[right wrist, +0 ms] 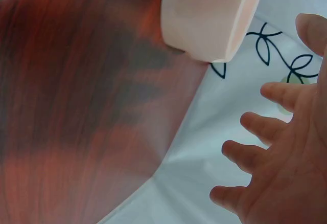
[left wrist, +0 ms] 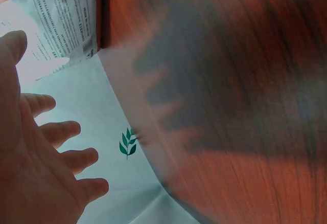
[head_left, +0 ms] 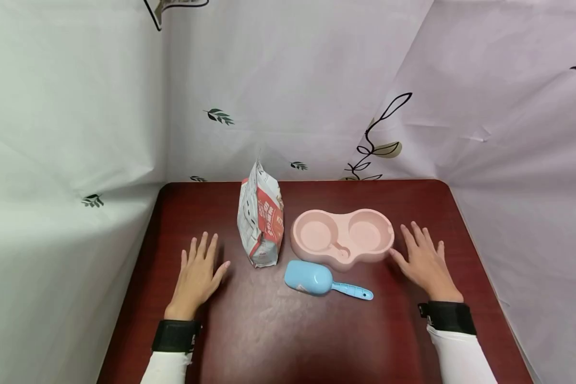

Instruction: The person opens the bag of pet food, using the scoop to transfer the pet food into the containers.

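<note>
My left hand (head_left: 196, 281) is spread palm down over the left part of the table, its fingers straight and holding nothing. To its right stands a white and red printed food bag (head_left: 264, 224), whose side (left wrist: 64, 24) also shows in the left wrist view. A pink double bowl (head_left: 343, 237) sits right of the bag. In front of the bowl lies a light blue scoop (head_left: 312, 277), its handle pointing right. My right hand (head_left: 426, 264) is spread beside the bowl's right end, thumb tip close to the rim, with nothing held. The bowl's end (right wrist: 209, 19) shows above it in the right wrist view.
A dark red-brown wooden table (head_left: 259, 341) with rounded far corners carries everything. Pale cloth (head_left: 288, 96) with leaf drawings hangs behind and along both sides. Black bands (head_left: 175, 336) are strapped around both wrists, over white sleeves.
</note>
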A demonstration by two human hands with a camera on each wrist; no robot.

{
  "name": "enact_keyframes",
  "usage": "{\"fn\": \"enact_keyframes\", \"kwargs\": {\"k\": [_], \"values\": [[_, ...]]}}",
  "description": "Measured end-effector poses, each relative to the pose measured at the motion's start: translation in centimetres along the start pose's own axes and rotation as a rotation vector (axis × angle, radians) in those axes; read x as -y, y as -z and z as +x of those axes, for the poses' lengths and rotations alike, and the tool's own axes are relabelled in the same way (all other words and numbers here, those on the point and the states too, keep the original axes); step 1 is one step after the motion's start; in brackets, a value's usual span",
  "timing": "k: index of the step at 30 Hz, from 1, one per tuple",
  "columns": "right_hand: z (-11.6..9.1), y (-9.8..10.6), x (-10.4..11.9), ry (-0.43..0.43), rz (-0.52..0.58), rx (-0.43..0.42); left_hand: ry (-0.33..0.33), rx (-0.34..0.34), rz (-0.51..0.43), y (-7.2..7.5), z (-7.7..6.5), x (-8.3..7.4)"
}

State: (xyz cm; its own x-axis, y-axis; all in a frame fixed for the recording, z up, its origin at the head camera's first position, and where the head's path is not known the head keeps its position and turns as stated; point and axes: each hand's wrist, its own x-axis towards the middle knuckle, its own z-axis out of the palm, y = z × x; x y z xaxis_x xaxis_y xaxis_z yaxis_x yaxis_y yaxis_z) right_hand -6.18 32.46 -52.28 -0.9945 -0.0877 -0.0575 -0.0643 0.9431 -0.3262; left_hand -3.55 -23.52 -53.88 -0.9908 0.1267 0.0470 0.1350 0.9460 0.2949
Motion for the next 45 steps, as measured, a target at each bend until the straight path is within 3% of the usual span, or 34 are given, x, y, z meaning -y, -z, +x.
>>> {"fn": "enact_keyframes", "kwargs": {"k": [12, 21, 29, 33, 39, 45], "values": [[1.2, 0.1, 2.3, 0.114, -0.003, -0.051, -0.032, -0.021, -0.021, 0.9, 0.3, -0.4], [3.8, 0.8, 5.6, 0.218, 0.041, -0.043, -0.157, -0.184, -0.058, 2.4, 1.7, -1.1], [5.9, 1.2, 8.9, 0.324, 0.036, -0.038, -0.213, -0.242, -0.081, 4.3, 3.9, -2.6], [7.0, 1.6, 10.8, 0.375, 0.036, -0.04, -0.221, -0.265, -0.152, 5.3, 5.3, -3.5], [8.9, 2.0, 14.1, 0.466, 0.107, -0.078, -0.191, -0.243, -0.345, 6.6, 7.4, -4.7], [10.3, 2.1, 17.2, 0.469, 0.216, -0.009, -0.198, -0.222, -0.456, 7.8, 9.4, -5.5]]}}
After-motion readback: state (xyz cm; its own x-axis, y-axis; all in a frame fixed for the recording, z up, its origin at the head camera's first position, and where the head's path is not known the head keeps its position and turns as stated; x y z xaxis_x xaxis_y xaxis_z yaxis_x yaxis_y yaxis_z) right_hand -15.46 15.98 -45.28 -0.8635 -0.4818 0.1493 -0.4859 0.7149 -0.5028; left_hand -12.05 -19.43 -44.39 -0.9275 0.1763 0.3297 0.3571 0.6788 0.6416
